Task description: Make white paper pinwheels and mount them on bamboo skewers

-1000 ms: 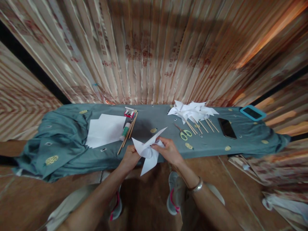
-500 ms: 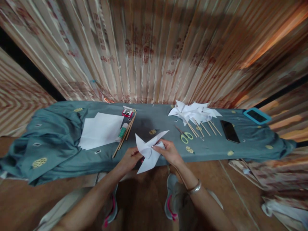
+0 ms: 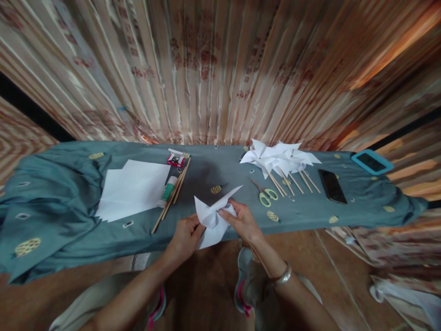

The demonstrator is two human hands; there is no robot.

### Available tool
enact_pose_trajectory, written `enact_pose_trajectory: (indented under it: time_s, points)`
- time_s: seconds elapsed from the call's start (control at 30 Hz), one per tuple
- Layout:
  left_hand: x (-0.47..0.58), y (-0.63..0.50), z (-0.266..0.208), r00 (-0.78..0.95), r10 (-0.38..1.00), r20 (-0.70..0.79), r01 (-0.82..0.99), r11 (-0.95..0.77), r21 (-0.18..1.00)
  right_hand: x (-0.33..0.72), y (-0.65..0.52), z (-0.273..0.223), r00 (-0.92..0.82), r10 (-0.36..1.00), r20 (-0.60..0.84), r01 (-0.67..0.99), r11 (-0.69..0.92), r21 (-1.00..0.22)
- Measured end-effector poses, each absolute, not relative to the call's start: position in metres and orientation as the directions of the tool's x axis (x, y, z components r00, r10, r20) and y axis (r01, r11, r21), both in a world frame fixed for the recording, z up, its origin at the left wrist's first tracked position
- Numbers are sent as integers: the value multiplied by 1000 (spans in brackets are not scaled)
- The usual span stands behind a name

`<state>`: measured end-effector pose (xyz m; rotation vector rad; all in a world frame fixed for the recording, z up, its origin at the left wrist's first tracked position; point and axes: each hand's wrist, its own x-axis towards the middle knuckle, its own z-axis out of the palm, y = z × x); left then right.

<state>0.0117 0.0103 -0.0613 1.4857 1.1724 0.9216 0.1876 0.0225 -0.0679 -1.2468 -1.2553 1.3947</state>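
Left hand (image 3: 185, 234) crept inward, pinching pinwheel (image 3: 213, 230) edge; right hand (image 3: 244, 222) clamped on paper beside pin (image 3: 218, 211) — press centre firmly, 2-handed.

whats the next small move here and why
Probably press in with the right hand, which sits beside the shiny dot at the middle of the paper pinwheel: its folds seem to meet there and might spring open, while the left hand holds an outer edge.

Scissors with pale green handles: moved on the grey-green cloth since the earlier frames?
No. The scissors lie just beyond the same yellow pineapple print on the cloth; both sit slightly further right in frame, together, so likely the camera moved.
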Motion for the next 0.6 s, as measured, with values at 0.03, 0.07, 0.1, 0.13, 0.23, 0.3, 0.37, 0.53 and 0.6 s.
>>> enact_pose_trajectory:
  time_s: [0.03, 0.07, 0.1, 0.13, 0.23, 0.3, 0.37, 0.53, 0.6]
  points:
    - [12, 10, -61, 242, 970, 0, 231, -58, 971, 188, 22, -68, -129, 984, -123, 20, -121, -992]
    - [12, 10, -60, 241, 970, 9, 243, -70, 968, 188, 22, -69, -129, 985, -118, 21, -117, -993]
    - [12, 10, -60, 240, 971, 17, 254, -79, 964, 188, 22, -69, -130, 985, -114, 22, -112, -993]
    - [12, 9, -60, 239, 971, 24, 265, -89, 960, 189, 22, -70, -132, 985, -112, 24, -110, -994]
    - [12, 9, -60, 243, 969, 47, 296, -121, 948, 189, 22, -71, -131, 984, -120, 17, -119, -993]
    - [12, 9, -60, 246, 968, 52, 306, -129, 943, 189, 22, -72, -125, 983, -136, -2, -138, -990]
    - [12, 8, -59, 241, 969, 53, 313, -129, 941, 187, 22, -73, -118, 981, -154, -28, -159, -987]
    - [14, 9, -65, 222, 975, 27, 332, -102, 938, 185, 23, -73, -115, 976, -184, -54, -191, -980]
    - [16, 10, -69, 207, 978, -30, 294, -32, 955, 186, 25, -70, -130, 974, -185, -39, -192, -981]
